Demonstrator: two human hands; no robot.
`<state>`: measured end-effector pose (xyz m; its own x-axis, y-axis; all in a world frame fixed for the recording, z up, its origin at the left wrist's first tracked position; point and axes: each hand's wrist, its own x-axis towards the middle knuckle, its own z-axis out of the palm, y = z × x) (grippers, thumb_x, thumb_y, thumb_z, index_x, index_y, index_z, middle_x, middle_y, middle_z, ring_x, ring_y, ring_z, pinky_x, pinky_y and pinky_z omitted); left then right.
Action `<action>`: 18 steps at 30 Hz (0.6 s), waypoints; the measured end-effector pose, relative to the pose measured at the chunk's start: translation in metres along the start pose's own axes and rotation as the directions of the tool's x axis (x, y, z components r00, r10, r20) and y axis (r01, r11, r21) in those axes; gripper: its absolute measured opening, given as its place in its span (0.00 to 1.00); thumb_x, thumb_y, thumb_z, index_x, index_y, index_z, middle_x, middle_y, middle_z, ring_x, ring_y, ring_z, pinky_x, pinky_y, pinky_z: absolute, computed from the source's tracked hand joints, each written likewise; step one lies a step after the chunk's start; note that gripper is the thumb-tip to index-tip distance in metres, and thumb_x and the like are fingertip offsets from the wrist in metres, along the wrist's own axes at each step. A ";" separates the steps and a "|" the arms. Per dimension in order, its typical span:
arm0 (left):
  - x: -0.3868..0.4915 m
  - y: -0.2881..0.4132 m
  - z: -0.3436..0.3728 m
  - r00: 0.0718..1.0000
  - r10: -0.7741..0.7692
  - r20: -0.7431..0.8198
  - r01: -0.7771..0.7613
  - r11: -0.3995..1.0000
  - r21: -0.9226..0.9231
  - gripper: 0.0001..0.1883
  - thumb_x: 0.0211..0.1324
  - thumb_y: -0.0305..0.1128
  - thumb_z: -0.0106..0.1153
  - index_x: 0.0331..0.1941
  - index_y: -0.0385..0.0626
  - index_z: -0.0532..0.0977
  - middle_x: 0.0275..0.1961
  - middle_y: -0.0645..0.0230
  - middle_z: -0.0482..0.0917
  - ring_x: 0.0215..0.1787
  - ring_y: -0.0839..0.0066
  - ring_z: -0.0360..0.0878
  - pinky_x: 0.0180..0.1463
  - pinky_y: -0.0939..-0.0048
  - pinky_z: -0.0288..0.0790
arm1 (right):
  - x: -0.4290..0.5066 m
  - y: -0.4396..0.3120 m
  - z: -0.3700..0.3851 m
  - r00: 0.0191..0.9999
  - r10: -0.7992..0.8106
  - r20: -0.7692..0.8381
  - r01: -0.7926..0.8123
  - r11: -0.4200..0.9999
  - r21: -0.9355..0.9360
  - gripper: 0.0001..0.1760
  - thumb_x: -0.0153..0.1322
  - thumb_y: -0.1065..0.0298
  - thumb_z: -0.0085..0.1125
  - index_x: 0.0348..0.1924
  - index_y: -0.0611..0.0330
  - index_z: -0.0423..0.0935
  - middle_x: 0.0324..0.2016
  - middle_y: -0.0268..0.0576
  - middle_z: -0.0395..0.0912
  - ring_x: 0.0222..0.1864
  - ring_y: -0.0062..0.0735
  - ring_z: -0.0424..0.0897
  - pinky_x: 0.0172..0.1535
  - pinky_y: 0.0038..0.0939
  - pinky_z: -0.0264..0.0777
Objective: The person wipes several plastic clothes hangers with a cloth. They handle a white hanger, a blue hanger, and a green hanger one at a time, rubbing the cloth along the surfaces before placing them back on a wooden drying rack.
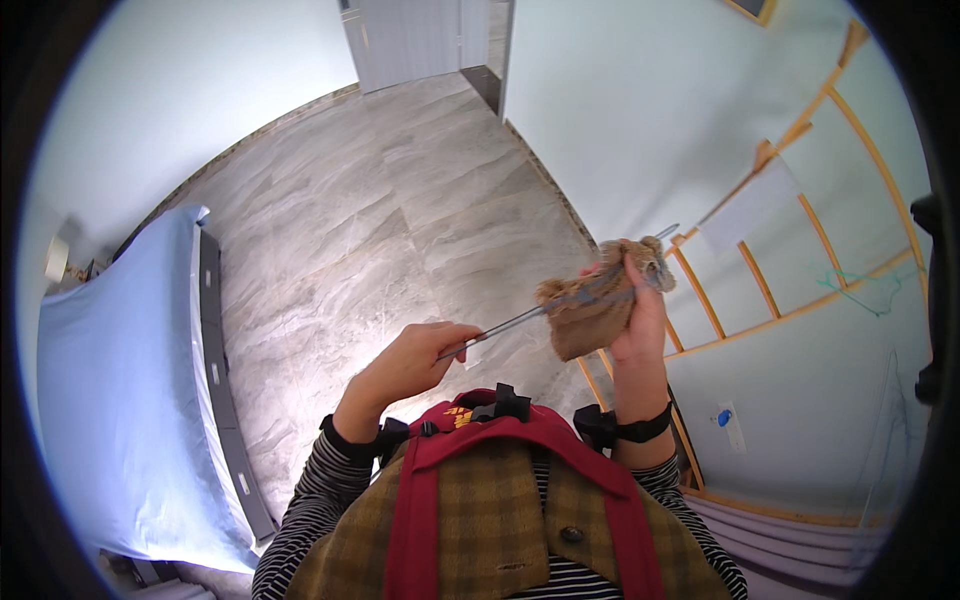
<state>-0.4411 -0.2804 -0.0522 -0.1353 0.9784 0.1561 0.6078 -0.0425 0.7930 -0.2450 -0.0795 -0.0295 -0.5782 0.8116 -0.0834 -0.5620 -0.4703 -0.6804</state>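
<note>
My left hand (412,364) pinches one end of a thin grey double wire (514,321), possibly a wire clothes hanger. The wire slants up to the right, meets a brown fuzzy cloth item (589,319), and shows again beyond it as a narrow looped end. My right hand (641,319) grips this fuzzy item from its right side, thumb on top and some fingertips showing past its far edge. Small rounded tufts and a grey patch stand out at its upper end. Whether it is a plush toy or a garment, I cannot tell. Both hands are in front of my chest, above the floor.
On the left stands a bed (124,375) with a blue sheet and grey drawers (217,367) in its side. A wooden ladder-like rack (761,289) is by the right wall, with a green hanger (862,289) on it. Marbled tiles (337,225) reach to a grey door (405,41).
</note>
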 end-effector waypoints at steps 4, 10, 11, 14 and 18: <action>0.000 -0.014 -0.024 0.984 -0.160 -0.083 0.147 0.979 -0.143 0.16 0.61 0.23 0.47 0.51 0.43 0.77 0.28 0.69 0.78 0.28 0.77 0.75 0.34 0.75 0.69 | 0.026 0.045 0.027 0.981 0.083 0.176 -0.042 0.974 -0.222 0.15 0.74 0.68 0.55 0.51 0.63 0.71 0.40 0.47 0.77 0.44 0.42 0.80 0.47 0.42 0.77; -0.018 -0.024 -0.062 0.880 -0.466 -0.091 0.333 0.743 -0.580 0.16 0.65 0.24 0.44 0.51 0.43 0.78 0.30 0.79 0.75 0.25 0.89 0.61 0.29 0.83 0.58 | 0.076 0.059 0.034 0.997 0.083 0.005 -0.081 0.987 -0.141 0.19 0.77 0.60 0.47 0.57 0.63 0.69 0.49 0.46 0.75 0.50 0.40 0.77 0.54 0.42 0.74; -0.021 -0.026 -0.066 0.872 -0.483 -0.077 0.357 0.737 -0.574 0.16 0.64 0.24 0.45 0.51 0.42 0.78 0.30 0.79 0.75 0.25 0.89 0.61 0.29 0.83 0.58 | 0.091 0.058 0.037 0.997 0.082 0.010 -0.081 0.992 -0.093 0.21 0.78 0.57 0.45 0.58 0.62 0.68 0.51 0.46 0.74 0.52 0.40 0.76 0.55 0.43 0.73; -0.020 -0.029 -0.069 0.831 -0.556 -0.020 0.456 0.700 -0.549 0.16 0.63 0.24 0.46 0.51 0.42 0.78 0.28 0.79 0.74 0.25 0.89 0.61 0.29 0.84 0.56 | 0.145 0.059 0.050 0.995 0.077 0.061 -0.072 0.994 -0.082 0.24 0.79 0.54 0.43 0.61 0.60 0.66 0.54 0.46 0.72 0.53 0.40 0.75 0.58 0.43 0.70; 0.003 -0.035 -0.068 0.781 -0.625 -0.010 0.514 0.651 -0.558 0.15 0.62 0.25 0.47 0.49 0.42 0.80 0.25 0.78 0.73 0.24 0.89 0.61 0.28 0.83 0.56 | 0.221 0.060 0.068 0.956 0.084 0.281 -0.101 0.994 0.046 0.19 0.75 0.60 0.53 0.55 0.62 0.70 0.42 0.42 0.78 0.45 0.37 0.78 0.53 0.41 0.74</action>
<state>-0.5157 -0.2896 -0.0391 -0.4934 0.7883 -0.3676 -0.1106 0.3623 0.9255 -0.4467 0.0478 -0.0392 -0.7663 0.6389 0.0674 -0.5273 -0.5655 -0.6342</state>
